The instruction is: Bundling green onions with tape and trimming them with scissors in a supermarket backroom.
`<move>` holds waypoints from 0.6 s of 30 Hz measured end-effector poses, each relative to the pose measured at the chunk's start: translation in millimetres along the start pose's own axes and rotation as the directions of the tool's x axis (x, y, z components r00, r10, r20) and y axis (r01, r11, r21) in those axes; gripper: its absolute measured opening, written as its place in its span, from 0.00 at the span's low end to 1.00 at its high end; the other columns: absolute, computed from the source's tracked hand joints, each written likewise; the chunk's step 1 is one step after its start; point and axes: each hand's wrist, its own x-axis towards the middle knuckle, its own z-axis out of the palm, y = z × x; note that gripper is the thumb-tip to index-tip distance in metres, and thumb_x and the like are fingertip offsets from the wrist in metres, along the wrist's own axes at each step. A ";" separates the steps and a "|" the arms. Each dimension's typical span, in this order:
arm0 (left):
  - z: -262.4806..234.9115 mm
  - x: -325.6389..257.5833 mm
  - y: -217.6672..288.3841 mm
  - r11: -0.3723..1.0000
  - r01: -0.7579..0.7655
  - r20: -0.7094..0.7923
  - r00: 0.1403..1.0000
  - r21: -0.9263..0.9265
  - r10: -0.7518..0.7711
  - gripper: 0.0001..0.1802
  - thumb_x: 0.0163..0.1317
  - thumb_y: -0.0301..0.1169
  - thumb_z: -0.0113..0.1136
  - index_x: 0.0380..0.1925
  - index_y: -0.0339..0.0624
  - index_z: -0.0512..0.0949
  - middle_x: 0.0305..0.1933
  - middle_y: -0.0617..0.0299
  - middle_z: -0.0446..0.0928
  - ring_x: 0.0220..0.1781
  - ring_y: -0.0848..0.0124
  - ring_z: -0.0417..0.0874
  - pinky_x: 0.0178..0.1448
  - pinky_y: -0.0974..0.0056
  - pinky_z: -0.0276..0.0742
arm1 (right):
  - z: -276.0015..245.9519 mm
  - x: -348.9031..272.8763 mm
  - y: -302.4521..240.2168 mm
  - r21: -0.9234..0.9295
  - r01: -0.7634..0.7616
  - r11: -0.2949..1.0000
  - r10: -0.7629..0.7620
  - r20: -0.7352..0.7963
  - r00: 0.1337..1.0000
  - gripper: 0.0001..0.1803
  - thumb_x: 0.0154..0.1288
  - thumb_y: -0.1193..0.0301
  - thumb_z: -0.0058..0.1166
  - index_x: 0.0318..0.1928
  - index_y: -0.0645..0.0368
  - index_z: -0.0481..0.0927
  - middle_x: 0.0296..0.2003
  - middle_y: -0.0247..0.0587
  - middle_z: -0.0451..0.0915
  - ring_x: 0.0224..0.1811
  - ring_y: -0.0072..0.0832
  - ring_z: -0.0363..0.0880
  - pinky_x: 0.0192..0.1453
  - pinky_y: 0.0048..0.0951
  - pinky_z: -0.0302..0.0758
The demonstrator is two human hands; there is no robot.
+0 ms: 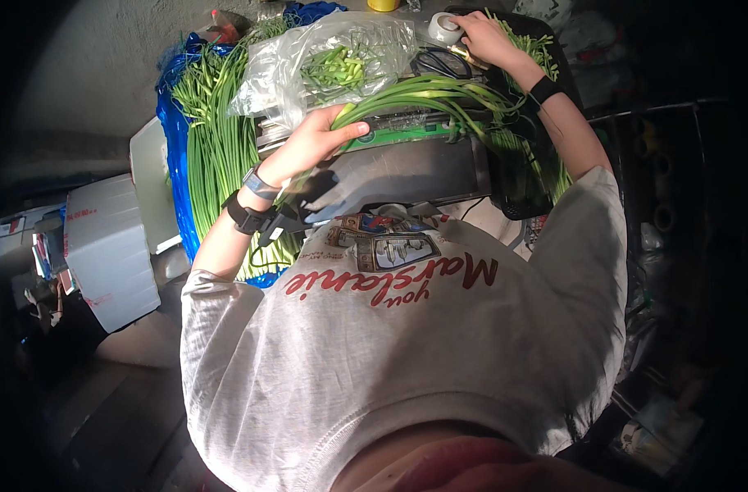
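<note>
My left hand (pixel 312 139) is closed around the ends of a bunch of garlic scapes (pixel 423 88), long green stems that arch to the right. Beyond them, my right hand (pixel 490 41) reaches to a white roll of tape (pixel 445 29), its fingers closed at the roll's right side. Black-handled scissors (pixel 441 62) lie just nearer than the roll. A clear plastic bag (pixel 279 61) with short green pieces spreads out past my left hand. Under the bunch runs a green-edged panel (pixel 398 131), with a dark grey flat surface (pixel 398 174) on its near side.
On the left, a large heap of long garlic scapes (pixel 218 139) lies on blue plastic sheeting (pixel 174 139). A black crate (pixel 513 205) with more green stems stands at the right. White boxes (pixel 111 246) are farther left, and a yellow container (pixel 383 4) sits at the far edge.
</note>
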 end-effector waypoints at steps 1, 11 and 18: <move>0.5 2.5 -5.5 1.000 -0.015 0.019 1.000 0.023 0.015 0.13 0.62 0.39 0.56 0.28 0.41 0.71 0.15 0.77 0.61 0.15 0.86 0.58 0.17 0.75 0.53 | 5.3 2.1 -2.7 0.002 0.006 1.000 -0.006 0.003 1.000 0.22 0.57 0.77 0.49 0.54 0.53 0.70 0.45 0.43 0.76 0.53 0.38 0.69 0.53 0.39 0.67; -10.7 17.6 -15.9 0.979 0.065 0.060 0.997 -0.195 -0.054 0.16 0.62 0.42 0.55 0.31 0.40 0.68 0.15 0.74 0.60 0.13 0.84 0.59 0.15 0.76 0.57 | -17.5 -24.3 17.4 0.404 -0.362 0.840 0.389 0.016 0.921 0.23 0.59 0.73 0.50 0.56 0.52 0.64 0.40 0.44 0.75 0.47 0.34 0.72 0.54 0.33 0.64; 3.9 42.8 -47.0 0.978 0.127 0.063 0.991 -0.166 -0.118 0.20 0.60 0.46 0.57 0.34 0.39 0.69 0.19 0.72 0.62 0.15 0.85 0.59 0.16 0.78 0.56 | -115.2 -122.7 -107.9 0.953 -0.289 -0.092 0.257 0.303 0.918 0.20 0.65 0.71 0.46 0.56 0.56 0.62 0.43 0.36 0.74 0.49 0.24 0.70 0.56 0.26 0.63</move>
